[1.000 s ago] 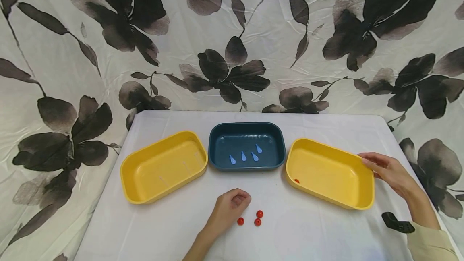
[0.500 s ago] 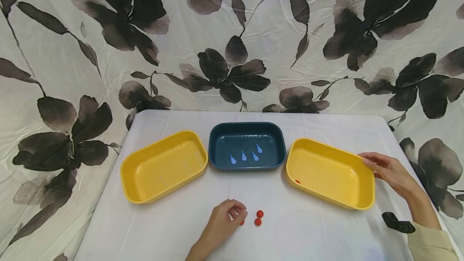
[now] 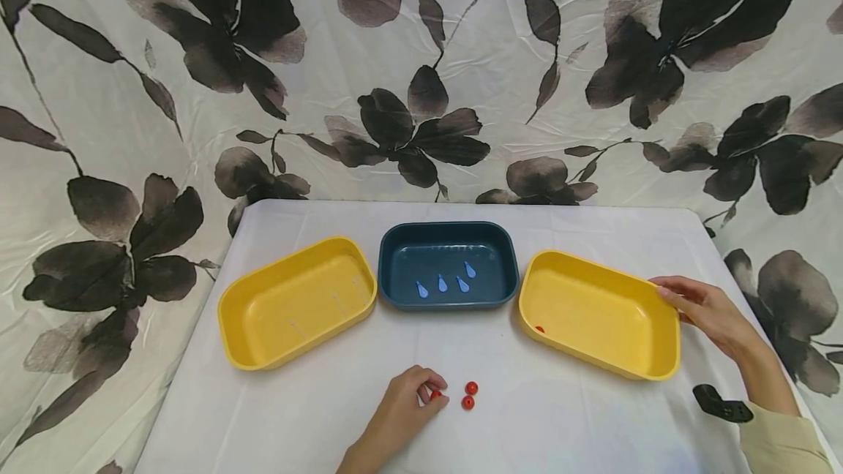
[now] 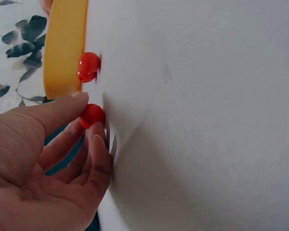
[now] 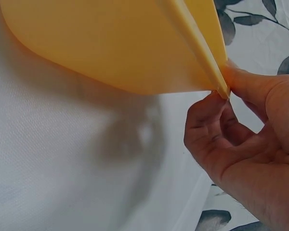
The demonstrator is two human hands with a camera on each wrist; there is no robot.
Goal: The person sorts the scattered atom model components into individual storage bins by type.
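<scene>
In the head view my left hand is low at the table's centre, pinching a small red bead between thumb and fingertips, as the left wrist view shows close up. Just right of it lie two more red beads, one farther and one nearer. My right hand holds the right end of a yellow tray; its thumb and fingers pinch the rim in the right wrist view. Inside that tray, at its near left corner, a red bead is partly hidden by the wall.
A dark blue tray at the back centre contains several light blue drop-shaped pieces. Left of it stands another yellow tray with a few thin, pale, see-through pieces. White cloth covers the table; a floral sheet hangs behind.
My left hand has moved slightly down, its fingers parting and then coming around the nearest red bead to pinch it. My right hand stays on the yellow tray's rim.
</scene>
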